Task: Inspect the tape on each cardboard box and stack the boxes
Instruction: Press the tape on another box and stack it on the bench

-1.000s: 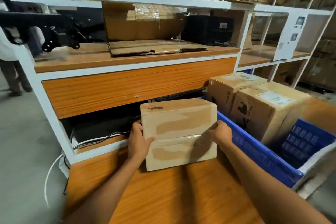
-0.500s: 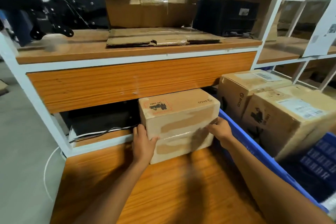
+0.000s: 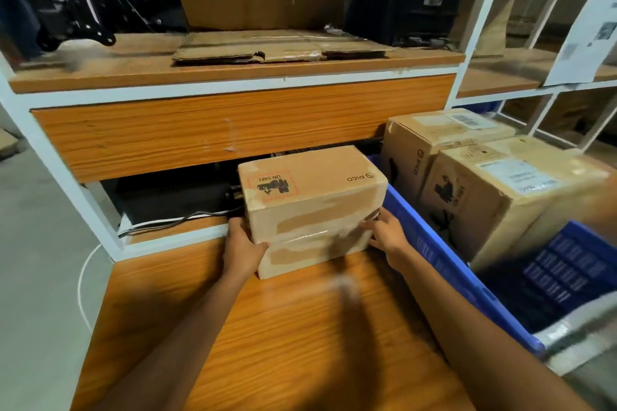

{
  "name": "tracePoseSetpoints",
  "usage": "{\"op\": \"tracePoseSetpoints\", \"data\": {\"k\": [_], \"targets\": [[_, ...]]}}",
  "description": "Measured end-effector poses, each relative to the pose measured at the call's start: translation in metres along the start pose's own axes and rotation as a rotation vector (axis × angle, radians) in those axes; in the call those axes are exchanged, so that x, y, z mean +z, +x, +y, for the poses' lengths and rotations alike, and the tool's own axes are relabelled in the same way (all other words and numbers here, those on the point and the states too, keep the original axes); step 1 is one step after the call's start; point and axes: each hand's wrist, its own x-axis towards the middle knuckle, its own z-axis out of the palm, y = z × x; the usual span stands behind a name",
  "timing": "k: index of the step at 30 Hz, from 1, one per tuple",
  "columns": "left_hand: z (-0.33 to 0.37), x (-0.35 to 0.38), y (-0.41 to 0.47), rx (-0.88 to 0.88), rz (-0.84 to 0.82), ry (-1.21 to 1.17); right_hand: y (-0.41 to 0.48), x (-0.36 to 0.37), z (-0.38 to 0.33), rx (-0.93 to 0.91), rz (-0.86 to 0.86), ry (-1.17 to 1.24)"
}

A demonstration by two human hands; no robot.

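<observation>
Cardboard box (image 3: 310,207) sits at the far end of the wooden worktop (image 3: 300,327), close up against the low opening of the shelf unit (image 3: 233,130) and just left of the blue crate (image 3: 467,290). Its printed top faces up, with the "UN 3481" mark and PICO logo reading upside down from here. The front face shows a band of clear tape (image 3: 310,240) running across its middle, with torn, paler patches above and below. Left hand (image 3: 242,247) grips the box's near left corner, thumb laid over the front face, fingers gone round the side and out of sight. Right hand (image 3: 387,233) grips the right front edge at tape level, fingertips curled onto the corner. The box is held between both hands; its base looks to be down on the worktop. In the crate stand two larger boxes, the rear box (image 3: 430,143) and the near box (image 3: 507,197), touching, each with a white label on top. A black cable (image 3: 173,222) trails out of the opening. On the shelf above lies flattened cardboard (image 3: 267,50), with a black device (image 3: 400,7) behind it to the right.
</observation>
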Motion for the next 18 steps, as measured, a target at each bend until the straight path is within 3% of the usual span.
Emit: {"op": "tracePoseSetpoints", "data": {"k": [3,6,18], "targets": [[-0.001,-0.007,-0.020,0.026,-0.028,-0.134,-0.038,0.006,-0.010,-0.057,0.016,0.050],[0.002,-0.019,-0.051,0.160,-0.093,-0.307,-0.084,0.017,-0.007,-0.131,0.062,0.126],[-0.013,-0.099,-0.173,0.477,-0.571,-0.534,-0.334,0.080,0.070,-0.121,0.555,0.367]]}}
